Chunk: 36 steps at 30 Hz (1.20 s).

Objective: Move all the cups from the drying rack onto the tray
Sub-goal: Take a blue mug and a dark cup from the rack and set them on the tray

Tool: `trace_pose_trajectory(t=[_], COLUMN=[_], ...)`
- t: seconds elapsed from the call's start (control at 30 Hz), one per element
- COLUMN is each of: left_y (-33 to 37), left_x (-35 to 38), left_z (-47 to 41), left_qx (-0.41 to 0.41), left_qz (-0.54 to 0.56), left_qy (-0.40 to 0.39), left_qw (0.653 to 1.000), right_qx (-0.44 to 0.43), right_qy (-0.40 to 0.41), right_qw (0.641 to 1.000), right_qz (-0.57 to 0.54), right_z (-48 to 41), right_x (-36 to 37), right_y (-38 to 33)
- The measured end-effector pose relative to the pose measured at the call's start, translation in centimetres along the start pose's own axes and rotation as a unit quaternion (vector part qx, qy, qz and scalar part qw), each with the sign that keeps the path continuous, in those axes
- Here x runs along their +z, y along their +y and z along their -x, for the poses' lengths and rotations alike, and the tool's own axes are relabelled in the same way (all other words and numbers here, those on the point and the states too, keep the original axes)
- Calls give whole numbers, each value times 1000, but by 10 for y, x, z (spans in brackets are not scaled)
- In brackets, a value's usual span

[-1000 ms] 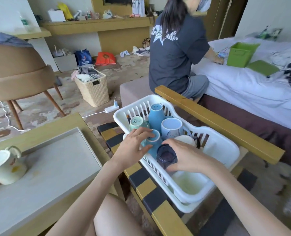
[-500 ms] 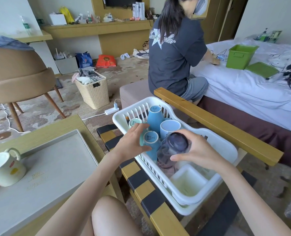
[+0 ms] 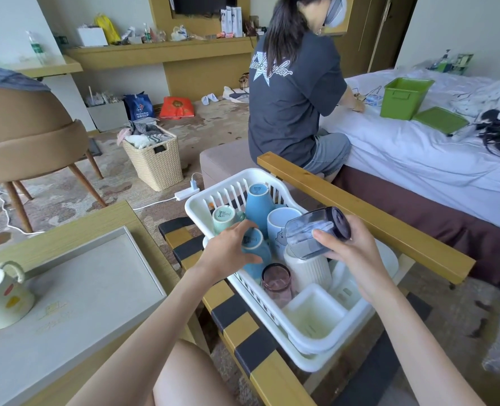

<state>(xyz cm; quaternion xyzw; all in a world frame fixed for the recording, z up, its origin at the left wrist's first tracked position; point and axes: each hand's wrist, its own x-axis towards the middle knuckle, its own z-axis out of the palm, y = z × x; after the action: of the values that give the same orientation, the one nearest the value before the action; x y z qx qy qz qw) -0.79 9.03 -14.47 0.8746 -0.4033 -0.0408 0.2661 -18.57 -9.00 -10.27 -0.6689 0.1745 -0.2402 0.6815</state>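
A white plastic drying rack [image 3: 310, 344] sits on a yellow-and-black striped stool. In it stand several upside-down cups: a tall blue cup [image 3: 259, 200], a mint cup [image 3: 224, 218], a white cup with a drawing [image 3: 279, 227], a ribbed white cup [image 3: 310, 269] and a pink glass [image 3: 276, 281]. My right hand [image 3: 349, 253] holds a dark smoky glass [image 3: 316, 232] tilted above the rack. My left hand [image 3: 228, 253] grips a small blue cup [image 3: 256, 250] inside the rack. A grey tray [image 3: 82, 288] lies on the table at left with a cream mug [image 3: 0, 297] on it.
A wooden bar [image 3: 360, 212] runs behind the rack. A person [image 3: 292, 95] sits beyond it beside a bed [image 3: 418, 153] with a green bin [image 3: 403, 96]. A wicker basket [image 3: 155, 159] and a brown chair [image 3: 29, 136] stand on the floor at left.
My right hand has lifted the dark glass out of the rack and tilted it sideways. A pink glass now shows underneath. My left hand has stayed around the small blue cup.
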Motion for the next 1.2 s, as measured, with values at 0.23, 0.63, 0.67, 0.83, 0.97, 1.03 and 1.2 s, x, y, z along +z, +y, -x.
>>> trace_pose_trajectory(t=[0.23, 0.63, 0.67, 0.83, 0.97, 1.03, 1.2], left_y=[-1, -9, -13, -48, -89, -107, -149], left_x=[-24, -100, -107, -142, -155, -158, -162], left_z=[5, 31, 36, 68, 108, 132, 191], left_qx=[-17, -32, -33, -48, -98, -126, -208], left_qz=[162, 395, 392, 311, 265, 248, 202], left_qy=[65, 212, 230, 310, 349, 370, 396], left_qw=[984, 893, 890, 897, 894, 887, 871], right_qx=[-34, -110, -116, -120, -116, -102, -66], right_qy=[24, 18, 9, -38, -72, -94, -178], right_qw=[999, 993, 993, 991, 990, 990, 982], right_qz=[-8, -25, -31, -41, -32, -29, -4], right_z=[0, -12, -12, -4, 4, 10, 29], right_x=[12, 77, 87, 146, 203, 231, 294], right_y=[-7, -29, -31, -30, -17, -7, 27])
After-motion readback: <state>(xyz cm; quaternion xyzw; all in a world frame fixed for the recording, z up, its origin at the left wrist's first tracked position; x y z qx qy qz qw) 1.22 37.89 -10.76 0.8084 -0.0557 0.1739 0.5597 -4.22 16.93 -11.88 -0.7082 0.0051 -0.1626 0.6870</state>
